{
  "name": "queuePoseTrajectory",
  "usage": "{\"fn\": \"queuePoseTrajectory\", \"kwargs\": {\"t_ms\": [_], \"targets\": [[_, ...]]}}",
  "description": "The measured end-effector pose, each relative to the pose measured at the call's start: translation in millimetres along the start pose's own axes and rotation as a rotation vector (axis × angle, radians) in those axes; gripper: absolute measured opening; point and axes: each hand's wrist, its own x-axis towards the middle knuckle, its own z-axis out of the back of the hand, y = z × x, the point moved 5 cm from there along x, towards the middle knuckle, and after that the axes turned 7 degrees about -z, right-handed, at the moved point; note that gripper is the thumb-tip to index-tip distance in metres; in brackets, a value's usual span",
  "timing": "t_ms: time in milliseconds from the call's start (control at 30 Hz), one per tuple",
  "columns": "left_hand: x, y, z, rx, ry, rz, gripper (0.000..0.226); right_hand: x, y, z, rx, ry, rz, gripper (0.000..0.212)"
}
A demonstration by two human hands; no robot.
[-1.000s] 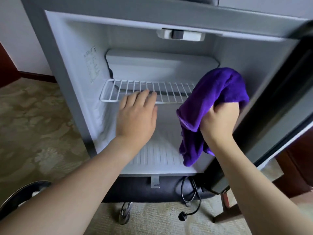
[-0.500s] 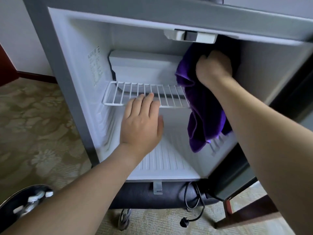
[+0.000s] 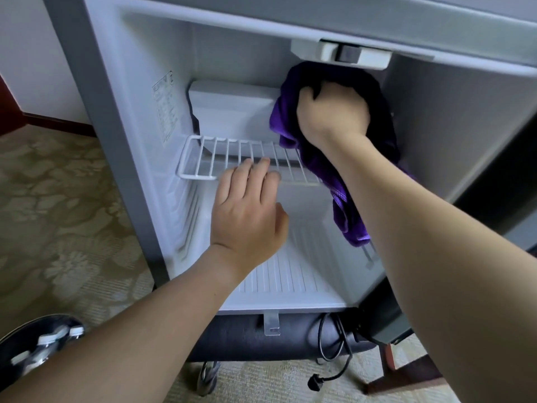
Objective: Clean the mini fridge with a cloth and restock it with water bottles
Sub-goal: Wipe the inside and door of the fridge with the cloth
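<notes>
The mini fridge [image 3: 139, 117] stands open in front of me, white inside and with nothing stored in it. My right hand [image 3: 334, 116] grips a purple cloth [image 3: 345, 205] and holds it against the upper right back corner, just under the thermostat box [image 3: 343, 53]. The cloth's loose end hangs down past the wire shelf [image 3: 232, 158]. My left hand [image 3: 247, 213] rests with straight fingers on the front edge of that shelf. Water bottles [image 3: 43, 347] with white caps lie in a dark bin at the bottom left, partly behind my left forearm.
The fridge door [image 3: 494, 184] hangs open at the right. A black power cord and plug [image 3: 334, 365] dangle below the fridge onto patterned carpet [image 3: 58, 213]. A dark wooden furniture leg [image 3: 406, 376] stands at the lower right.
My right hand carried the cloth from outside the fridge up into the top right back corner. My left hand stayed on the wire shelf. The view moved closer.
</notes>
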Motion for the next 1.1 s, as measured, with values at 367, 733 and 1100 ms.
{"fn": "queuePoseTrajectory", "kwargs": {"t_ms": [367,733,1100], "targets": [[1.7,3.9,0.4,-0.102,-0.02,0.017,0.035,-26.4,104.9,-32.4,0.092,0.144,0.271,0.033],[3.3,-1.5,-0.4,-0.077,-0.06,0.057,0.051,-29.1,125.1,-44.9,-0.018,0.069,0.426,0.042],[2.4,3.9,0.8,-0.125,0.025,0.019,0.042,-1.1,85.3,-35.1,-0.042,0.074,0.33,0.049]]}}
